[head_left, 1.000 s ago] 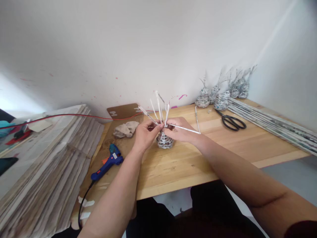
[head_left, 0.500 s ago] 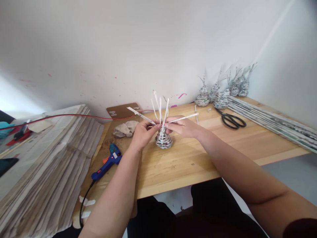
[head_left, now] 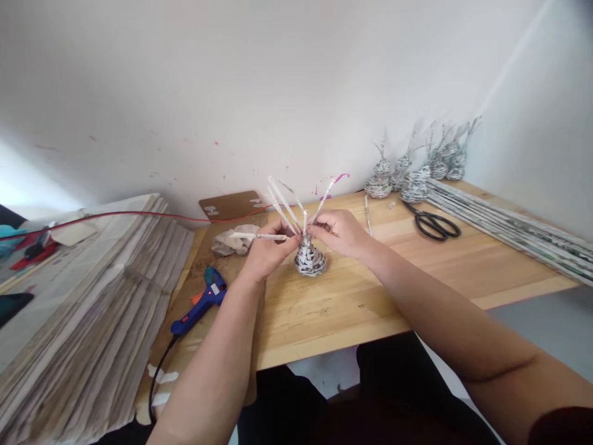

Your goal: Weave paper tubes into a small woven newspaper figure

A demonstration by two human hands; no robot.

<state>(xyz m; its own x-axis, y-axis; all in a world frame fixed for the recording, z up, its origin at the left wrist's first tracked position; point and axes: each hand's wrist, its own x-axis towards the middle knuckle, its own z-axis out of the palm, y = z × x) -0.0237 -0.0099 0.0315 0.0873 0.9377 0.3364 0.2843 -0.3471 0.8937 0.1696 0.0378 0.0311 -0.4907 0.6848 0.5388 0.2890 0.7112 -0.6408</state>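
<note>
The left hand (head_left: pixel 271 250) is reaching in from seven o'clock, the right hand (head_left: pixel 340 232) from four, both hands' fingers pinching the woven paper piece (head_left: pixel 310 262) around its narrow neck. Grey-white, mottled and wide-based, it is standing on the bench (head_left: pixel 324 327), its long axis pointing toward twelve, pale strips (head_left: pixel 323 202) fanning from nine to one.

Your left hand (head_left: pixel 270 254) and right hand (head_left: pixel 341 232) pinch the top of a woven paper piece (head_left: pixel 311 261) on the tabletop (head_left: pixel 324 321), its pale strips (head_left: pixel 323 201) fanning out; a blue glue gun (head_left: pixel 200 308) lies to your left, black scissors (head_left: pixel 425 226) to your right.
</note>
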